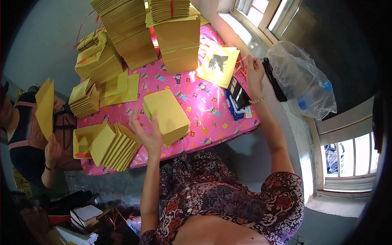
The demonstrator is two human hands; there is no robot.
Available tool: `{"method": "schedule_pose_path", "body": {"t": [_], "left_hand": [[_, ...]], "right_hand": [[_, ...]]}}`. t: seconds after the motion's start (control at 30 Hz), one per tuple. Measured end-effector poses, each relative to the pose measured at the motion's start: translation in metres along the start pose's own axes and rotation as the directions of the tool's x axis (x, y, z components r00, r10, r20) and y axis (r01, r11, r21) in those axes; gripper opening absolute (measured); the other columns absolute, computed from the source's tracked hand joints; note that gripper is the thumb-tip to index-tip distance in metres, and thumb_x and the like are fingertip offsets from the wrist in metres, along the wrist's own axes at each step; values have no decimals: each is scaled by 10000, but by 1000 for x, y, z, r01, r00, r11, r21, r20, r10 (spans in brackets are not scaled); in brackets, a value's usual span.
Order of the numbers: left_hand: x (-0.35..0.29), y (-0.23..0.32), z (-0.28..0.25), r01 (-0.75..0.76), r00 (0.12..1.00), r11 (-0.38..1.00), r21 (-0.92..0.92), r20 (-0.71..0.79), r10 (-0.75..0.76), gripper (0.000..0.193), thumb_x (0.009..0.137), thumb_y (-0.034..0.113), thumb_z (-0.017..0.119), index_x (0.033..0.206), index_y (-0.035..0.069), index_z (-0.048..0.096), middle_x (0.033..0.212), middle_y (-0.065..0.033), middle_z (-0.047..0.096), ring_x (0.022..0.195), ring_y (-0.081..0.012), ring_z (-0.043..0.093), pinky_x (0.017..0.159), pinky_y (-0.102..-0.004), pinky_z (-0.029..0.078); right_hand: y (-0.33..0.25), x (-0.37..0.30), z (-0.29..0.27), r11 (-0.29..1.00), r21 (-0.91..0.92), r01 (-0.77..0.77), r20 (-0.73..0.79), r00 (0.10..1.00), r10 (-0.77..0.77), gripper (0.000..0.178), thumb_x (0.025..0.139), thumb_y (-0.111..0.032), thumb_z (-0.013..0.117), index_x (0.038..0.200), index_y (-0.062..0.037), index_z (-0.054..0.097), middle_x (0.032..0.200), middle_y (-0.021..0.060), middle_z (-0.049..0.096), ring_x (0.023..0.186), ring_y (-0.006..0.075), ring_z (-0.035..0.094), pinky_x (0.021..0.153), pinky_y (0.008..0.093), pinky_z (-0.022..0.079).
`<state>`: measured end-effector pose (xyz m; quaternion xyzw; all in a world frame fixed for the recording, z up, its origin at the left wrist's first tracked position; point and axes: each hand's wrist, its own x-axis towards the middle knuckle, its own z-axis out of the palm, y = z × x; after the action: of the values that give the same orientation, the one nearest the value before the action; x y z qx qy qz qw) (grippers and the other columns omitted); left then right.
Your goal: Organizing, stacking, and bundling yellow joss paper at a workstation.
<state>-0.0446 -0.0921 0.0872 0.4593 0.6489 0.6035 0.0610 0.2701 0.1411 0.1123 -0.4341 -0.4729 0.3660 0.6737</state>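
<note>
Yellow paper covers the pink cloth (212, 110) in sorted stacks, each within arm's reach. Left hand (148, 134) stands open, fingers spread, against the near stack (167, 116), squaring its edge. Right hand (254, 73) is raised near the window, fingertips pinching thin red strings (241, 65) beside a loose sheet (218, 65).

1. A low table (212, 118) under a pink patterned cloth stands on a grey floor (45, 36).
2. Daylight comes through windows (351, 157) along the right wall, above a pale sill (304, 134).
</note>
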Motion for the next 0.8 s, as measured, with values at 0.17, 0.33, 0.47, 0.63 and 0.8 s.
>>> {"method": "schedule_pose_path", "body": {"t": [0.17,0.33,0.47,0.63,0.8], "left_hand": [[-8,29,2,159,940,939,-304,337,-50,345,935,140,586,1257,19,558,1170,-73,593,1028,-171,540,884,-304,418],[-3,66,3,782,531,467,-412,834,-153,355,998,211,520,1287,5,531,1101,-74,653,937,-149,608,847,-282,468],[0,78,3,941,264,230,-247,963,-45,436,997,249,530,1346,-4,461,1104,-106,666,1004,-157,631,874,-292,494],[10,57,-3,785,561,400,-472,816,-139,180,1002,155,512,1134,37,548,1001,-81,674,916,-151,648,844,-292,510],[13,59,-15,728,680,275,-628,712,-172,131,1018,159,485,1086,72,554,791,-17,588,671,-100,551,633,-244,449]], "right_hand": [[-90,-98,53,879,-205,430,235,894,-383,157,906,-101,651,796,-5,592,657,-20,560,588,19,498,514,211,409],[-127,-185,67,521,174,835,701,267,-661,173,731,-144,759,733,-96,592,688,36,554,596,209,567,538,320,460],[-100,-238,61,700,315,641,841,153,-519,227,775,-152,735,713,-98,523,649,50,502,560,226,528,522,364,442],[-67,-255,36,886,220,409,974,-37,-224,192,832,-170,660,766,-57,520,678,107,540,610,312,584,538,420,460],[-61,-232,27,955,-117,273,971,234,52,148,927,-206,606,915,-58,610,673,63,538,605,200,571,562,348,463]]}}
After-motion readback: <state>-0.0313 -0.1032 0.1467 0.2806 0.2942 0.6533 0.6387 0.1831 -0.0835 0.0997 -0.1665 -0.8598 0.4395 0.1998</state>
